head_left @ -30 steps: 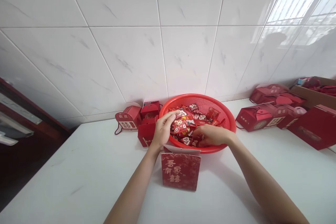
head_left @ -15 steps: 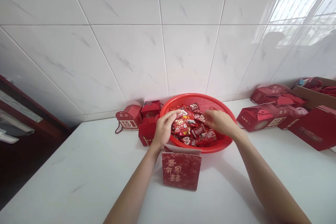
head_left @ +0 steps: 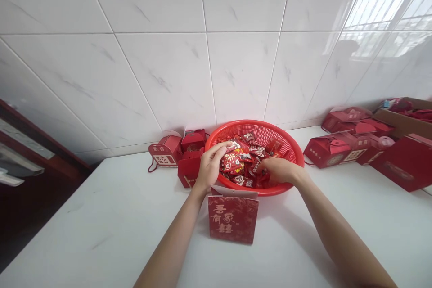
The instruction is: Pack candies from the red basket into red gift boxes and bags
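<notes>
Apparently gathering is only part-done, with plenty left: on the white counter (head_left: 135, 220), the red mesh basket (head_left: 261, 129) is well stocked. At its seven o'clock a red box (head_left: 232, 220) stands upright, inside hidden. At nine, the left hand (head_left: 209, 165) pinches a glossy red packet (head_left: 232, 160), gold-and-white printed; at four, the right hand (head_left: 278, 169) curls among smaller wrapped packets (head_left: 249, 137), its hold impossible to tell.

A white tabletop (head_left: 128, 220) bears a red basket (head_left: 299, 155), red boxes (head_left: 326, 151) either side, and a lettered carton (head_left: 241, 220) in front.
</notes>
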`<action>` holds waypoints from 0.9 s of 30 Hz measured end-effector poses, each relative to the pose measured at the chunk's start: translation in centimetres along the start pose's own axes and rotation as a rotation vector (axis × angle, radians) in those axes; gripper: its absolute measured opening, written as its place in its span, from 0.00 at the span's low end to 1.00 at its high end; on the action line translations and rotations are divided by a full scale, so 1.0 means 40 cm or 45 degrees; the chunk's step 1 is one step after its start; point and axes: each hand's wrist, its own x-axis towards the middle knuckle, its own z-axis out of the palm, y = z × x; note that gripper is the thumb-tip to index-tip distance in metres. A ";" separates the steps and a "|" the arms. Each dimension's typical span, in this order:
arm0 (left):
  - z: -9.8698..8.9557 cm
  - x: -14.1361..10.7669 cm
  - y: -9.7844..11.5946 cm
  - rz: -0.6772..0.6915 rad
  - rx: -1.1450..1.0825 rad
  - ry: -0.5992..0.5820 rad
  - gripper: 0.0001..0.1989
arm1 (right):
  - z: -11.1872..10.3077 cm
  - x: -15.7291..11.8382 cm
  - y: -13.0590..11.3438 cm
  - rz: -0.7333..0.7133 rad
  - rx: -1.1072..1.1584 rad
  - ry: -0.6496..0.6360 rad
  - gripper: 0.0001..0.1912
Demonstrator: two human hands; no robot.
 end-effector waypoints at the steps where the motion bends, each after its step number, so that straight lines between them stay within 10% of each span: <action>1: 0.000 0.000 0.000 0.000 -0.007 0.001 0.16 | -0.001 -0.001 0.004 0.017 -0.014 0.011 0.25; 27: 0.001 0.000 0.000 0.008 -0.036 -0.015 0.16 | -0.029 0.029 0.102 -0.131 0.112 0.354 0.08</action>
